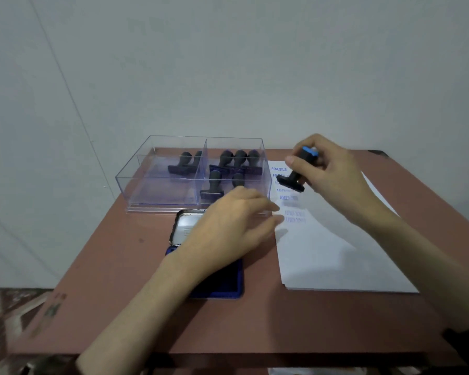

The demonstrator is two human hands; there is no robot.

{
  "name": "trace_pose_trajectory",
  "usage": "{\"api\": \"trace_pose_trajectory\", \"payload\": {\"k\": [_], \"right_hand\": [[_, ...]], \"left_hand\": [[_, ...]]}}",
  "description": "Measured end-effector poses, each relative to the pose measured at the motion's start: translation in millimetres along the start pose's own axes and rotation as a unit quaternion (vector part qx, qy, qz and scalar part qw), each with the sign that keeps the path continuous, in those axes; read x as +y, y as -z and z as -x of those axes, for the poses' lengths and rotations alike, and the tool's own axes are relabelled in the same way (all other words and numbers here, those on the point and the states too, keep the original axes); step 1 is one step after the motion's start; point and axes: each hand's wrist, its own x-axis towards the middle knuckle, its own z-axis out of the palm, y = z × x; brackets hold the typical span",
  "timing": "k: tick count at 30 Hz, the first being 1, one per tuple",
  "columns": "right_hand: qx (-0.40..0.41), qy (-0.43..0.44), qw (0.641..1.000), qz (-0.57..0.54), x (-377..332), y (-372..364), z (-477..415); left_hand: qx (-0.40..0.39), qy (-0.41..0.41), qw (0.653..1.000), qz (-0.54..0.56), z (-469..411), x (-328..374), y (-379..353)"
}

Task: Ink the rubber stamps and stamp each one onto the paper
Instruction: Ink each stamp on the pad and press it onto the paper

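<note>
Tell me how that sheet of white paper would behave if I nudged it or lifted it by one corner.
The paper looks thin and lies flat on the smooth table, so a nudge would probably slide it easily. That may be why the left hand reaches toward its edge. Lifted by a corner, it would likely droop. It seems to be a small stack, so sheets might shift apart.

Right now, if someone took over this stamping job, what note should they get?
Right hand holds a black stamp tilted just above the paper.
Left hand is empty, over the open blue ink pad.
Clear divided box: two stamps in the left section, five in the right.
Done: a column of blue prints, FRAGILE on top.
Left: I cannot tell which boxed stamps are still unstamped.
</note>
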Motion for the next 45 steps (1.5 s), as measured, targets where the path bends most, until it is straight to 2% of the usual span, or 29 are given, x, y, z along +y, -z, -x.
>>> {"api": "trace_pose_trajectory", "payload": {"k": [4, 11, 14, 18, 22, 27, 34, 38, 42, 45], "right_hand": [[-0.005, 0.052, 0.999, 0.004, -29.2, -24.8, -30.1], [-0.040, 0.101, 0.994, 0.026, -60.9, -107.9, -96.2], [-0.070, 0.090, 0.992, 0.052, -59.4, -149.2, -118.8], [-0.142, 0.050, 0.985, 0.085, -49.8, -188.9, -133.8], [-0.202, 0.004, 0.975, 0.095, -41.9, -204.4, -134.7], [-0.237, -0.026, 0.966, 0.099, -45.1, -209.8, -136.1], [-0.240, -0.096, 0.959, 0.117, -44.6, -220.7, -142.3], [-0.235, -0.145, 0.958, 0.072, -47.5, -221.8, -144.1], [-0.228, -0.153, 0.958, 0.076, -49.5, -225.0, -144.9], [-0.232, -0.136, 0.955, 0.126, -50.8, -225.6, -145.1]], "left_hand": [[0.118, 0.011, 0.993, -0.028, 2.1, -13.3, 28.9], [0.225, 0.150, 0.954, -0.127, 18.5, -76.2, 64.7], [0.214, 0.228, 0.938, -0.146, 27.2, -101.1, 67.9], [0.187, 0.295, 0.935, -0.065, 34.9, -108.2, 66.1], [0.192, 0.289, 0.937, -0.035, 34.7, -107.7, 61.1], [0.189, 0.300, 0.935, -0.017, 34.6, -104.9, 61.0], [0.199, 0.307, 0.930, -0.024, 33.9, -104.6, 57.9], [0.199, 0.310, 0.929, -0.021, 34.1, -104.4, 57.7], [0.196, 0.311, 0.930, -0.022, 34.6, -104.6, 57.6], [0.194, 0.314, 0.929, -0.022, 34.3, -105.4, 57.5]]}}
